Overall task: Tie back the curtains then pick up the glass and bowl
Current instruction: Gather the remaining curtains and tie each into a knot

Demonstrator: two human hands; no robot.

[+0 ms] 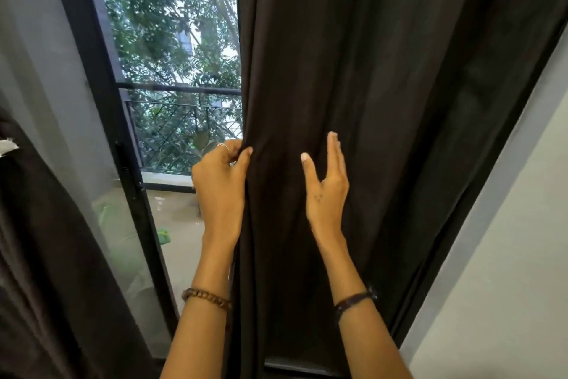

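Dark curtain (353, 86), glass door (172, 102), grey wall (507, 255)

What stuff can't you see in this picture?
Head view only:
- Glass and bowl: nowhere in frame.
- Any tie-back cord or hook: none visible.
- Left hand fingertips: tucked behind the edge of the dark brown fabric curtain it pinches.
- Window behind that curtain: covered by it.
- Curtain top and hem: cut off by the frame edges.
- Right hand: open against the curtain.

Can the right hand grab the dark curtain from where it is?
Probably yes. The right hand is open against the dark curtain, with nothing between them; the left hand already pinches its edge.
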